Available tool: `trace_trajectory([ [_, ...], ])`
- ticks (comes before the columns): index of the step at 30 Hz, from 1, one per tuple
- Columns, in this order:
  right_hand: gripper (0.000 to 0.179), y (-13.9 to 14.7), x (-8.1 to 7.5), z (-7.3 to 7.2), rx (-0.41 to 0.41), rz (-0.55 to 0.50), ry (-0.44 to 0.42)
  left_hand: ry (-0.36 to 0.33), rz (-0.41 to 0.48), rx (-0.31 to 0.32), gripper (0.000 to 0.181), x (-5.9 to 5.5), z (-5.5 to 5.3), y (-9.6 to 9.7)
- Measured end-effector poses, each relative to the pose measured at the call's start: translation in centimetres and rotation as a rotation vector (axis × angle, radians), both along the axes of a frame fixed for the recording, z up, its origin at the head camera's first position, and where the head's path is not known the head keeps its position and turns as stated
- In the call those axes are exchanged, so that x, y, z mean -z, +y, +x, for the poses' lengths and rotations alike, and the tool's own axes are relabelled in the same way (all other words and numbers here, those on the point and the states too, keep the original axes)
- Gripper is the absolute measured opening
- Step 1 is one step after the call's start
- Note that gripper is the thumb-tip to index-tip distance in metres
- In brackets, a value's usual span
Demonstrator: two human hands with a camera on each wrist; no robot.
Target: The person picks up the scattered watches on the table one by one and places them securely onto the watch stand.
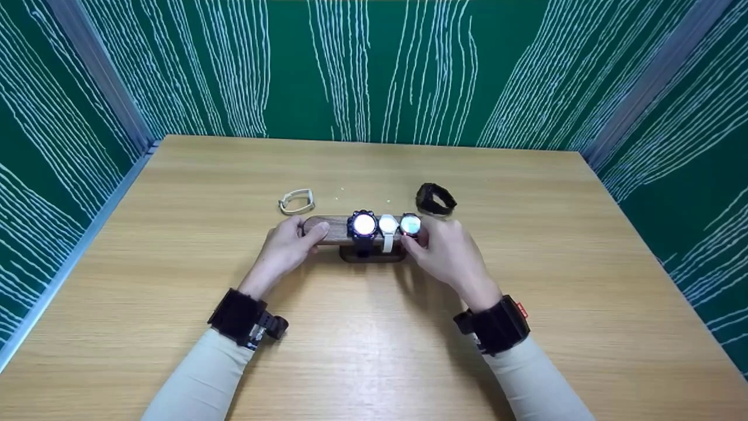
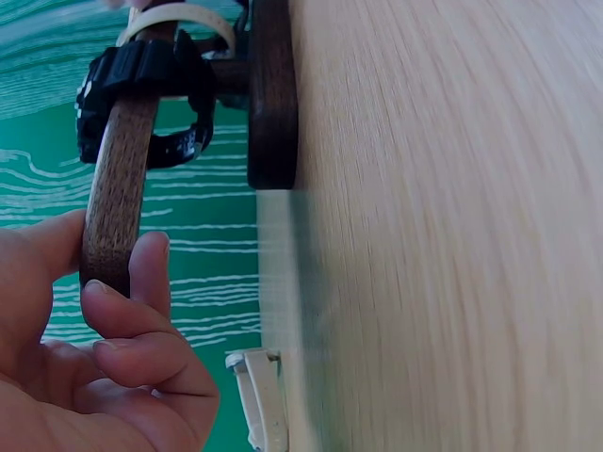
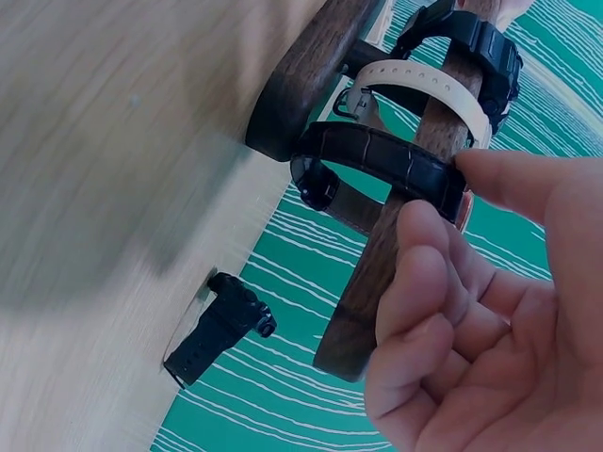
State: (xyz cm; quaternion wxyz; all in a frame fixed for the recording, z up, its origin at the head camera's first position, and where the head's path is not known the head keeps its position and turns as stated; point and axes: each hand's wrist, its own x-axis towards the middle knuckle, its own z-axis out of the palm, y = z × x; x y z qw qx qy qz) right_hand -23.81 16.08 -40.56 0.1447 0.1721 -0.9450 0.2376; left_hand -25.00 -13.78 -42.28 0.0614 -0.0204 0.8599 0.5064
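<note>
A dark wooden watch stand [image 1: 333, 231] has its bar running left to right above its base. My left hand [image 1: 286, 245] grips the bar's left end between thumb and fingers. Three watches hang on the bar: a chunky black watch [image 1: 363, 224], a white watch [image 1: 387, 225] and, furthest right, a watch with a dark leather strap [image 3: 377, 155]. My right hand [image 1: 447, 251] pinches the leather-strap watch at its case, thumb on the near side, other fingers curled behind the bar. In the right wrist view, the bar's right end sticks out beyond this watch.
Behind the stand on the wooden table [image 1: 374, 351], a pale wristband [image 1: 297, 202] lies to the left and a black watch [image 1: 435, 199] to the right. Green walls [image 1: 397, 70] with white wavy lines stand around the table.
</note>
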Motion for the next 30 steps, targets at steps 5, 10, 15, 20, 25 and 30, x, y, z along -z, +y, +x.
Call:
trace_trajectory([
  [5,0.033,0.1,-0.1,0.0,-0.010,0.015,-0.022,-0.007,-0.007,0.009,0.038,0.0,-0.1,-0.1],
  [10,0.034,0.0,-0.2,0.0,-0.011,0.021,-0.035,-0.019,-0.001,0.008,0.037,0.0,-0.1,-0.1],
  [15,0.034,0.1,-0.2,0.0,-0.016,0.021,-0.035,-0.026,-0.002,0.012,0.038,-0.1,-0.1,-0.1],
  [20,0.033,0.4,-0.3,-0.1,-0.038,0.014,-0.046,-0.025,-0.008,0.009,0.037,-0.1,0.0,-0.1],
  [25,0.030,1.2,-0.9,-0.3,-0.058,-0.017,-0.070,-0.003,-0.048,0.011,0.038,-0.1,-0.1,-0.1],
  [30,0.029,2.2,-1.8,-0.3,-0.026,-0.086,-0.144,-0.004,-0.052,0.014,0.038,-0.2,0.0,-0.1],
])
